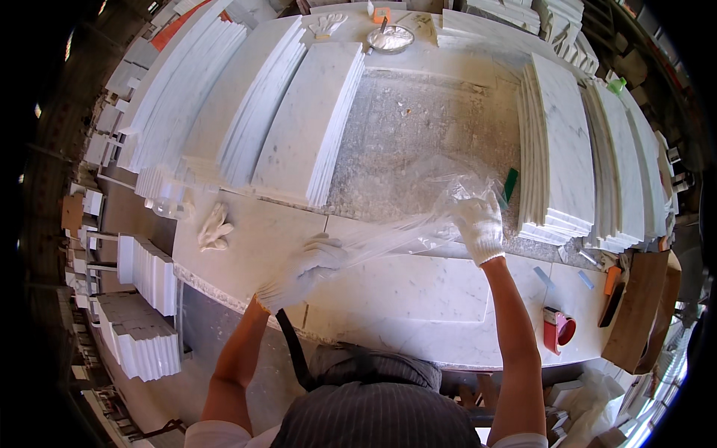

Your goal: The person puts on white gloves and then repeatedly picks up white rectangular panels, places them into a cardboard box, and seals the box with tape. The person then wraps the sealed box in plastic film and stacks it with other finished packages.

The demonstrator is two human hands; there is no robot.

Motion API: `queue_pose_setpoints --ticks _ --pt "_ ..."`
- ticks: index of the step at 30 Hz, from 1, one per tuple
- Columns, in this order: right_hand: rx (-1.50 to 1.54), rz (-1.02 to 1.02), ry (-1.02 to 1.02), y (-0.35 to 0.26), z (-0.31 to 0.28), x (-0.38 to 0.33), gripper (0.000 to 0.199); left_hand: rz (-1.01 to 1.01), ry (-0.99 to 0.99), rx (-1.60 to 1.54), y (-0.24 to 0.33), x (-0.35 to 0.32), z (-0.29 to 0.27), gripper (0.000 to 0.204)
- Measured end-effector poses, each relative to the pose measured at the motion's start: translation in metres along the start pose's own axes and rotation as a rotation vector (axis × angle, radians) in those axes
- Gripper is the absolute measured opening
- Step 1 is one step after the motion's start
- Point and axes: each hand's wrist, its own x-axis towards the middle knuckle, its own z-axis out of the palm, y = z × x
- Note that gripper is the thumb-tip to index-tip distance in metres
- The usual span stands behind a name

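A sheet of clear plastic film (399, 237) stretches between my two white-gloved hands. Its crumpled far end lies over the rough grey middle of the worktable. My right hand (478, 226) is closed on a bunched part of the film. My left hand (312, 261) is closed around the film's near left end; its fingertips are slightly blurred. Just below the film, a white marble tile (403, 290) with grey veins lies flat on the pale worktop.
Stacks of marble tiles (306, 123) stand at the left, with more tile stacks (564, 142) at the right. A metal bowl (390, 39) of white stuff sits at the far edge. Nearby are a loose glove (215, 228), a red tape dispenser (556, 330) and a cardboard box (641, 313).
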Motion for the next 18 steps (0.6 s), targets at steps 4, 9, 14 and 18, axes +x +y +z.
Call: queue_pose_setpoints --ticks 4,9,14,18 --pt "-0.038 0.132 0.06 0.001 -0.032 -0.025 0.024 -0.077 0.019 -0.029 0.001 -0.02 0.003 0.021" --pt "0.005 0.292 0.036 -0.009 -0.048 -0.061 0.019 -0.09 -0.054 0.095 -0.002 -0.035 0.01 0.015" --pt "0.018 0.234 -0.005 -0.032 -0.081 -0.095 0.013 -0.092 -0.086 0.193 -0.005 -0.056 0.011 0.014" --pt "0.062 0.151 -0.125 -0.052 -0.091 -0.152 0.012 -0.13 -0.154 0.277 -0.009 -0.08 0.022 0.013"
